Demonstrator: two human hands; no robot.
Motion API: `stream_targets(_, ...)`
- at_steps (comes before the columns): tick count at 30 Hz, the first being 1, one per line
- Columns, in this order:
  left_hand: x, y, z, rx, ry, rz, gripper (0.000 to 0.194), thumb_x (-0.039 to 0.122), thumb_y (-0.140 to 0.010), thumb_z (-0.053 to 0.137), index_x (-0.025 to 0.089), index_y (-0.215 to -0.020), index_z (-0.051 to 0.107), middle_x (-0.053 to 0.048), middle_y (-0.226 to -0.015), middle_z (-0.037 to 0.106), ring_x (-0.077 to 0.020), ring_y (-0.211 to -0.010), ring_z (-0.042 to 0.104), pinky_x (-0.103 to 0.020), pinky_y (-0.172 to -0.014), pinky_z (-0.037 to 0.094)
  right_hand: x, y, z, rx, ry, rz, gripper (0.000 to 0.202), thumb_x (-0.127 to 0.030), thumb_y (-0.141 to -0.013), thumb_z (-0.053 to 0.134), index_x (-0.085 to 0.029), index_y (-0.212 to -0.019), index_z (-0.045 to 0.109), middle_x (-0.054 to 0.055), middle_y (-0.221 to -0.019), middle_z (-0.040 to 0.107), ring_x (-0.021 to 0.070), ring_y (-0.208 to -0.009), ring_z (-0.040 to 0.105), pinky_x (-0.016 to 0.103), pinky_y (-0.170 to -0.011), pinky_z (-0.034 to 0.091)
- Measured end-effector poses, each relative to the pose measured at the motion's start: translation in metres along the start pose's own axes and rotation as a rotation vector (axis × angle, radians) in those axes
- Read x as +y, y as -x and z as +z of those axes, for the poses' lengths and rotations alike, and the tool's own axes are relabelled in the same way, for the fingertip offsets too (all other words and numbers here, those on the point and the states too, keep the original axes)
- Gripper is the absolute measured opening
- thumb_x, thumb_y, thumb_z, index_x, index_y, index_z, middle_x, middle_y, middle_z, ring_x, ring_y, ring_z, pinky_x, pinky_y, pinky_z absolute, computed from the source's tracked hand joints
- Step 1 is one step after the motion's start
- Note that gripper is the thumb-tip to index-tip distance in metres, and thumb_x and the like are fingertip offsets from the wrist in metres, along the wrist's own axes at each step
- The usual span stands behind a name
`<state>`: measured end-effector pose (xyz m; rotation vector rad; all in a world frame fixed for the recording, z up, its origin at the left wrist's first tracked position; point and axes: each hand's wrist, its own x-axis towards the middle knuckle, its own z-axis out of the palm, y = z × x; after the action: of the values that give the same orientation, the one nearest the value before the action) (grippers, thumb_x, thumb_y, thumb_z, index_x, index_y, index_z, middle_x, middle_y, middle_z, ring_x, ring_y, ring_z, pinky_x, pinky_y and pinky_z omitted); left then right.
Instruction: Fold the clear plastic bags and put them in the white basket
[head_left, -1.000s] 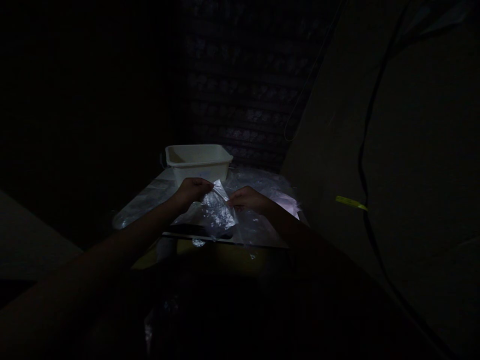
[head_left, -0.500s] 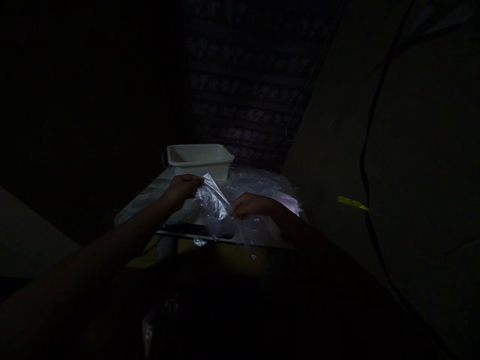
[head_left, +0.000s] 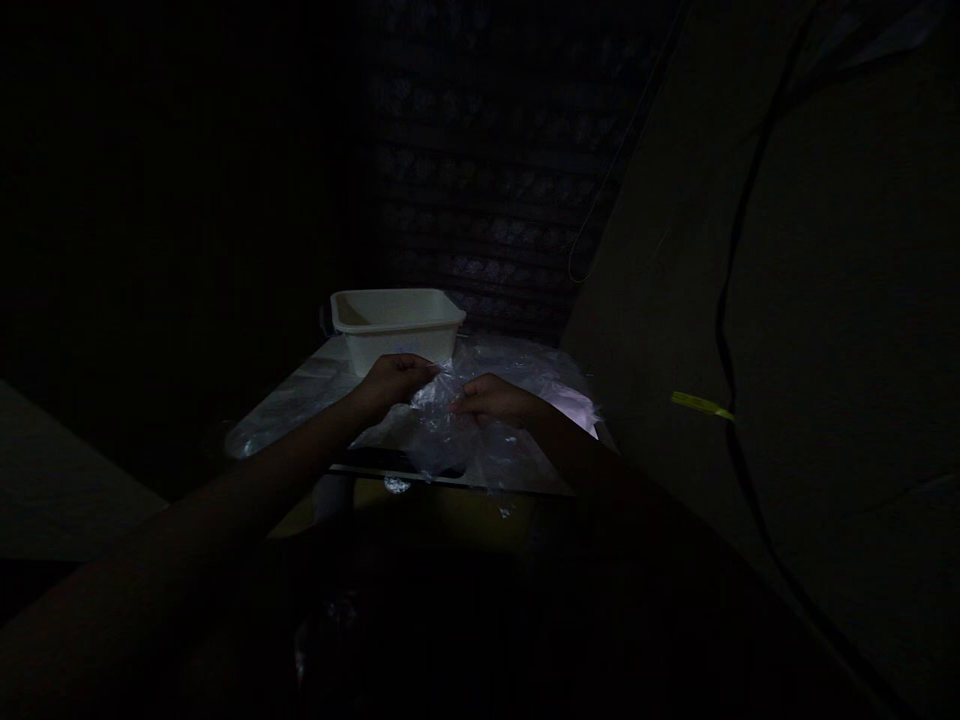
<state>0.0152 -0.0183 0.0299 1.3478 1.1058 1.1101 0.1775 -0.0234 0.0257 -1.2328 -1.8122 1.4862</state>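
Left hand (head_left: 401,378) and right hand (head_left: 495,398) each grip crinkled clear plastic film (head_left: 435,425) in pinched fingers; uneven pulling could tear it.

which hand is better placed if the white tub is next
Left, probably: the left hand is just in front of the tub, while the right hand is off to its right. Both pinch clear plastic.
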Motion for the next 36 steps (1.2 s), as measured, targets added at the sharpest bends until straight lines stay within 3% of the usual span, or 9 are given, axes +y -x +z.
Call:
stream_targets(4,0.002,0.0,0.0,-0.151,0.29,-0.072,0.027,0.038,-0.058,0.054,0.013,-0.069,0.057,-0.002,-0.059,0.056,-0.0099,-0.051,0.05,-0.023,-0.047,0.039,-0.001,-0.001,0.0,0.121,-0.117,0.019,0.013,-0.02,-0.052,0.06,-0.012,-0.05,0.05,-0.005,-0.041,0.046,0.004,-0.039,0.041,0.018,-0.042,0.032)
stream_targets(7,-0.001,0.002,0.0,-0.25,0.343,-0.156,0.026,0.036,-0.058,0.055,0.014,-0.07,0.057,-0.003,-0.063,0.058,-0.0107,-0.056,0.052,-0.023,-0.052,0.04,0.0,-0.004,-0.002,0.183,-0.233,0.004,0.01,-0.017,-0.054,0.059,-0.012,-0.053,0.05,-0.005,-0.044,0.048,0.0049,-0.043,0.044,0.019,-0.046,0.035)
stream_targets(13,-0.017,0.003,0.005,-0.197,0.205,-0.135,0.014,0.019,-0.049,0.063,0.013,-0.051,0.051,0.002,-0.047,0.051,-0.0072,-0.045,0.047,-0.021,-0.047,0.037,0.0,-0.006,-0.002,0.214,-0.315,-0.037,0.012,-0.02,-0.053,0.06,-0.012,-0.057,0.052,-0.003,-0.047,0.051,0.0068,-0.047,0.047,0.021,-0.049,0.038)
stream_targets(20,-0.015,0.001,0.006,-0.147,0.183,-0.129,0.016,0.022,-0.051,0.061,0.012,-0.053,0.049,0.004,-0.045,0.049,-0.0058,-0.041,0.046,-0.019,-0.044,0.035,0.003,-0.003,-0.004,0.136,-0.356,-0.068,0.01,-0.02,-0.057,0.057,-0.012,-0.056,0.05,-0.003,-0.047,0.052,0.0067,-0.044,0.047,0.02,-0.046,0.037)
stream_targets(27,-0.015,0.001,0.007,-0.113,0.215,-0.126,0.014,0.019,-0.051,0.059,0.012,-0.056,0.049,0.003,-0.046,0.051,-0.007,-0.043,0.048,-0.02,-0.044,0.037,0.007,-0.006,-0.004,0.139,-0.458,-0.077,0.008,-0.017,-0.058,0.054,-0.012,-0.055,0.048,-0.003,-0.044,0.05,0.0062,-0.041,0.046,0.02,-0.043,0.035)
stream_targets(36,-0.014,0.001,0.006,-0.125,0.317,-0.112,0.01,0.013,-0.052,0.055,0.012,-0.061,0.05,0.002,-0.051,0.052,-0.0096,-0.046,0.051,-0.024,-0.046,0.042,0.01,-0.008,-0.005,0.091,-0.6,-0.102,0.002,-0.011,-0.06,0.048,-0.014,-0.06,0.048,-0.004,-0.046,0.049,0.0069,-0.043,0.047,0.021,-0.046,0.037)
